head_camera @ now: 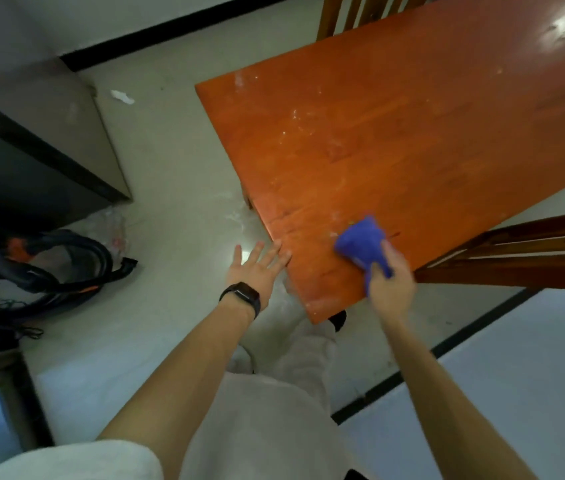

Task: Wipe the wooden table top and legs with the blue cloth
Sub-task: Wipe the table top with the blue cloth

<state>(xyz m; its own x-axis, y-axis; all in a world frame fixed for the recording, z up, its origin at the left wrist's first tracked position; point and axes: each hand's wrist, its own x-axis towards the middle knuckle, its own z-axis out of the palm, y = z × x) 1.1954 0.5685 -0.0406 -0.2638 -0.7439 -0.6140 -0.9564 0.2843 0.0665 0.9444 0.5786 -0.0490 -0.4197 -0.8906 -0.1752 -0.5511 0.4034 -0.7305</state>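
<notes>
Your right hand (pixel 390 284) fingers curled, gripping bunched blue cloth (pixel 362 245) on wooden surface (pixel 395 133) near corner. Left hand (pixel 255 268) fingers straight, slightly spread, tips touching surface edge. Cloth's long axis runs up-left from your grip.

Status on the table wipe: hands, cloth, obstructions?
Right hand grips bunched blue cloth on orange-brown wooden table top, near corner. Left hand open, fingertips at table edge. Dark wooden chair beside right hand.

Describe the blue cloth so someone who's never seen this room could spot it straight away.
Find the big orange-brown wooden table top filling the upper right. At its near corner, the person's right hand holds a bunched blue fabric cloth against the wood. It is the only blue thing on the table; the left hand beside it holds nothing.
</notes>
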